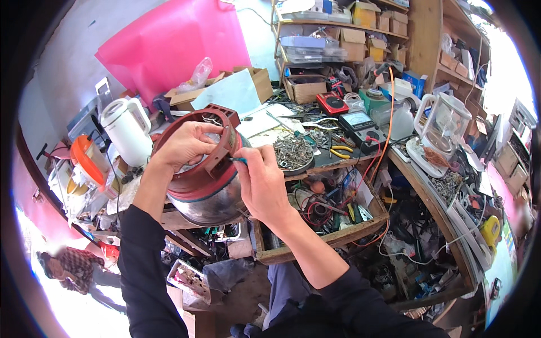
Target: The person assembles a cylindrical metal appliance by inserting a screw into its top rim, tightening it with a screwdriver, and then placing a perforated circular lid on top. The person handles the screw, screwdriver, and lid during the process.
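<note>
A round electric appliance with a shiny metal body (211, 207) rests tilted on the front of the bench. Its brownish-red plastic base (224, 124) faces up, and loose wires show inside the ring. Bent over that base, my left hand (189, 147) curls its fingers against the inner side of the housing; the fingertips are partly hidden. My right hand (262, 183) is closed around a thin tool with a teal part (239, 160), at the slotted side of the base. Most of the tool is covered by my fingers.
A round tray of screws (294, 155), yellow-handled pliers (341, 151), a red multimeter (332, 104) and an analog meter (360, 124) lie right of the appliance. Below is an open wooden drawer (332, 235) of parts. A white kettle (125, 130) stands left. Another person (79, 270) is at lower left.
</note>
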The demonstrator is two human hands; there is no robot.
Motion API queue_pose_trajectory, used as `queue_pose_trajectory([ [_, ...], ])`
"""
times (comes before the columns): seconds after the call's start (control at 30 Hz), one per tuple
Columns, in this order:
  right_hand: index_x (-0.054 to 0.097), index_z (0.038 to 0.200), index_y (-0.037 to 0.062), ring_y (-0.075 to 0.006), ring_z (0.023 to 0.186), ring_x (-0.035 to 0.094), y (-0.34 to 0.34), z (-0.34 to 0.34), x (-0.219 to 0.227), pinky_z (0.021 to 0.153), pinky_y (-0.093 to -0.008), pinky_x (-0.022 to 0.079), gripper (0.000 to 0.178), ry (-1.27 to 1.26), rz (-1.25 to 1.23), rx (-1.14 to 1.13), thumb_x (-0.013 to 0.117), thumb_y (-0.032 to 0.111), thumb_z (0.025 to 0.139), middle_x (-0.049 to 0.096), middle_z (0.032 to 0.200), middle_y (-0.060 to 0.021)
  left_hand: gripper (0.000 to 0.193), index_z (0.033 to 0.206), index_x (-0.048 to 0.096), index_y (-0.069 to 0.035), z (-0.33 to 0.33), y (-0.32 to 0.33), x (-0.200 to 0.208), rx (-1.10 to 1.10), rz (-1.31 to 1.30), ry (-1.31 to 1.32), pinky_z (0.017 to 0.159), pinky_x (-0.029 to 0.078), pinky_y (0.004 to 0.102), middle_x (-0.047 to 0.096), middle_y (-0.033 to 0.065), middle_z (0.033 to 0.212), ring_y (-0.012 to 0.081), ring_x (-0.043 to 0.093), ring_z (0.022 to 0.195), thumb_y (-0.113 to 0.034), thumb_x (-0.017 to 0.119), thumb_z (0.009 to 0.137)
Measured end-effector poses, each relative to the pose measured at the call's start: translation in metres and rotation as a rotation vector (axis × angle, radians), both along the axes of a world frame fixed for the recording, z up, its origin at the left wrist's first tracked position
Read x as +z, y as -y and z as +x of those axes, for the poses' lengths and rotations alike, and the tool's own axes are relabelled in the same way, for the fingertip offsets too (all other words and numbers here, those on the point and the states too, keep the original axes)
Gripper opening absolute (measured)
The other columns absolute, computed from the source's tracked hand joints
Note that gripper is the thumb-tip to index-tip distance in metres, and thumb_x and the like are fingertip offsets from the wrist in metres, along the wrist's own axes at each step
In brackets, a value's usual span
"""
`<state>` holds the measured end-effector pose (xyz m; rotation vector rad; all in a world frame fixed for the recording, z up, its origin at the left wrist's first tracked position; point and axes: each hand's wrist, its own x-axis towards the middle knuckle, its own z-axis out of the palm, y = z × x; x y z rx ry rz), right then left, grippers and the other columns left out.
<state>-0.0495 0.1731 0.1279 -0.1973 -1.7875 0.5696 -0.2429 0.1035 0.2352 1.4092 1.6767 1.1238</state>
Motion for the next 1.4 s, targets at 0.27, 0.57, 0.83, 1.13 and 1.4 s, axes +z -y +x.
queue_pose_trajectory([
  [0.27,0.052,0.117,0.0009,-0.0440,0.081,0.064,-0.001,0.001,-0.005,0.066,-0.0474,0.054,0.026,-0.041,0.061,-0.022,0.064,0.005,0.094,0.058,0.105,-0.0242,0.052,0.136,0.060,0.006,0.002,-0.002,0.004,-0.001,-0.015,-0.034,0.040,0.030,0.0164,0.075,0.0053,0.081,-0.0016,0.050,0.049,0.001,0.070,0.086],
  [0.57,0.049,0.122,0.0009,-0.0460,0.090,0.064,-0.003,0.000,-0.005,0.074,-0.0499,0.055,0.032,0.072,-0.010,-0.012,0.061,0.001,0.093,0.056,0.110,-0.0252,0.052,0.135,0.059,0.007,0.001,-0.005,0.003,0.002,-0.011,-0.003,0.039,0.030,0.0166,0.073,0.0051,0.077,-0.0005,0.050,0.047,0.000,0.074,0.086],
  [0.83,0.049,0.122,0.0011,-0.0463,0.090,0.063,-0.004,0.001,-0.007,0.075,-0.0508,0.054,0.031,0.133,-0.070,-0.011,0.062,0.002,0.095,0.055,0.110,-0.0252,0.054,0.138,0.056,0.009,0.004,-0.005,0.002,0.000,-0.023,0.007,0.039,0.029,0.0157,0.073,0.0048,0.076,-0.0005,0.050,0.046,0.001,0.070,0.087],
  [1.13,0.051,0.118,0.0049,-0.0433,0.071,0.064,0.000,-0.001,-0.004,0.057,-0.0484,0.054,0.025,-0.044,0.021,-0.045,0.064,0.009,0.098,0.054,0.100,-0.0200,0.052,0.139,0.056,0.008,-0.003,-0.004,0.003,0.008,-0.056,0.008,0.038,0.029,0.0163,0.072,0.0047,0.074,0.0004,0.047,0.042,0.002,0.066,0.088],
  [1.4,0.048,0.125,0.0044,-0.0452,0.083,0.065,-0.001,0.003,-0.002,0.067,-0.0476,0.057,0.035,-0.127,0.081,0.002,0.065,0.004,0.095,0.052,0.110,-0.0233,0.053,0.138,0.055,0.008,0.002,-0.004,0.005,0.044,-0.063,0.046,0.038,0.030,0.0163,0.073,0.0068,0.075,0.0010,0.048,0.042,0.004,0.068,0.087],
])
